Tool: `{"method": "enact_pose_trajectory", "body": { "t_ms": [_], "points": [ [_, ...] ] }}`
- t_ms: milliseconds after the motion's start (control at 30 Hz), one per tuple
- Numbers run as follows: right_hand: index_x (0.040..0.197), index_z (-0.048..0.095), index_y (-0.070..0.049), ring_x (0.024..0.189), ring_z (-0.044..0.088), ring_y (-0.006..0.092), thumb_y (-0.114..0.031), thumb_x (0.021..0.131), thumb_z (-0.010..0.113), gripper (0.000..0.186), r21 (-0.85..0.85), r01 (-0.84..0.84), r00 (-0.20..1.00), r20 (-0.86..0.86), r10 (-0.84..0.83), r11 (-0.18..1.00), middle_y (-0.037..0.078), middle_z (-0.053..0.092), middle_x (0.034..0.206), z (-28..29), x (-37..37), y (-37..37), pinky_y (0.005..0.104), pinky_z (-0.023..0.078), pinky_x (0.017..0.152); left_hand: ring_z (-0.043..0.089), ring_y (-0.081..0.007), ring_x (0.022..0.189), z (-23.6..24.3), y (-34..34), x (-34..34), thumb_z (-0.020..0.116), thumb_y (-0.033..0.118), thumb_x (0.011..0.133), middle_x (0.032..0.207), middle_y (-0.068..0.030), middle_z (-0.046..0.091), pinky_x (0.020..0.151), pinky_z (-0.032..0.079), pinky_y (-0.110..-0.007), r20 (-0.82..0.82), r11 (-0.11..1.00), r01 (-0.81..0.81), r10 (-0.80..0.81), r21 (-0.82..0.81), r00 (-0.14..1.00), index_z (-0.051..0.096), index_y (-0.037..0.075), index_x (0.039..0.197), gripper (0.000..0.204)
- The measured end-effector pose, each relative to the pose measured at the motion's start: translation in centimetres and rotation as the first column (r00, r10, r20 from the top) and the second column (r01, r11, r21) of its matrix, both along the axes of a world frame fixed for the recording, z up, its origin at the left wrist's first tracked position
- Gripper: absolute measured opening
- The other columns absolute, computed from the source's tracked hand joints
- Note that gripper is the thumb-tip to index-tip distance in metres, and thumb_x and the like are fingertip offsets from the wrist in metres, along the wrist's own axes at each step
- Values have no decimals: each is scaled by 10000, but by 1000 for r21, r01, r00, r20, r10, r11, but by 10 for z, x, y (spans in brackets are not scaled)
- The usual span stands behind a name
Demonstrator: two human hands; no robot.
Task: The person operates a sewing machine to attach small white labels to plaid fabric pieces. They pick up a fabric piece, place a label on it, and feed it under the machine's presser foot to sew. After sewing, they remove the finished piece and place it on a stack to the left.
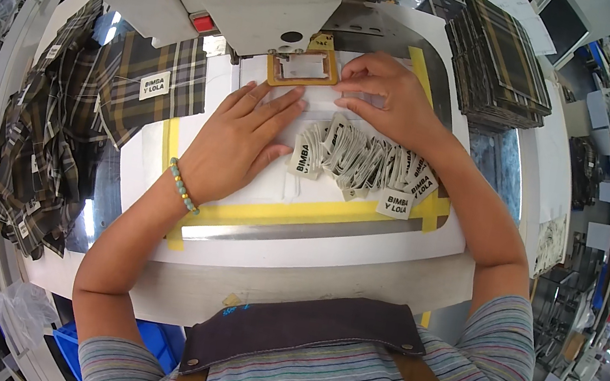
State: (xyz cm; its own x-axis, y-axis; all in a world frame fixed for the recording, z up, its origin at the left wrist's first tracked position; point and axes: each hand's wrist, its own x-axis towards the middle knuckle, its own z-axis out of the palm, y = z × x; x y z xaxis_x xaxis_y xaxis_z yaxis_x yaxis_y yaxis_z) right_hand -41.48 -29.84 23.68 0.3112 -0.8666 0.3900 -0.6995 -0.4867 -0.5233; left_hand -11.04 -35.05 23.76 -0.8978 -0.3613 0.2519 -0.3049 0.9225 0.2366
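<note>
Under the head of a white sewing machine (pixel 251 2), a brass-coloured rectangular clamp frame (pixel 270 72) surrounds a pale patch. My left hand (pixel 238 132) lies palm down on the white work surface, fingers stretched toward the frame's near left corner. To the frame's right, my right hand (pixel 388 96) has its thumb and fingers apart, with fingertips at or close to the frame's edge. Nothing shows in either hand. Close in front of my hands, a heap of cream fabric labels (pixel 365 160) with dark print is spread out, and a single label (pixel 396 203) lies face up beside it.
Plaid fabric pieces (pixel 40 149) are heaped at the left; one piece carries a cream label (pixel 154 85). A tall stack of plaid panels (pixel 501 62) stands at the back right. Yellow tape (pixel 285 215) borders the work surface. A blue bin (pixel 157 343) sits below the table's near edge.
</note>
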Motion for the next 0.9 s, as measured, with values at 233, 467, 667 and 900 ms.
{"method": "enact_pose_trajectory", "body": {
  "t_ms": [233,467,667,900],
  "points": [
    [1433,709,-138,1488,420,366,-317,1030,699,441,86,-8,940,-340,37,996,153,472,1615,20,-9,21,486,352,1245,434,-423,1517,2,-2,3,698,286,997,1629,-139,524,1290,319,-543,18,999,-31,31,-17,999,504,67,1582,654],
    [1488,667,-145,1564,337,387,-347,1055,652,478,80,-33,947,-317,57,996,184,414,1666,12,7,21,545,226,1309,368,-424,1569,4,2,5,669,353,1019,1652,-162,489,1310,267,-570,58,999,-50,50,-3,997,485,66,1598,672],
    [1515,640,-155,1550,346,395,-377,1088,605,483,21,-22,927,-373,29,1000,227,438,1632,2,5,16,572,218,1303,302,-436,1601,6,0,2,564,482,1060,1689,-171,430,1329,170,-598,108,999,-37,39,-22,993,419,67,1642,730],
    [1518,637,-155,1549,350,397,-362,1091,604,475,39,-23,937,-346,35,999,226,443,1628,3,6,16,574,222,1303,252,-426,1625,1,-7,-5,535,385,1086,1711,-170,395,1335,120,-592,107,1000,-29,28,8,994,368,71,1675,688]
  ]
}}
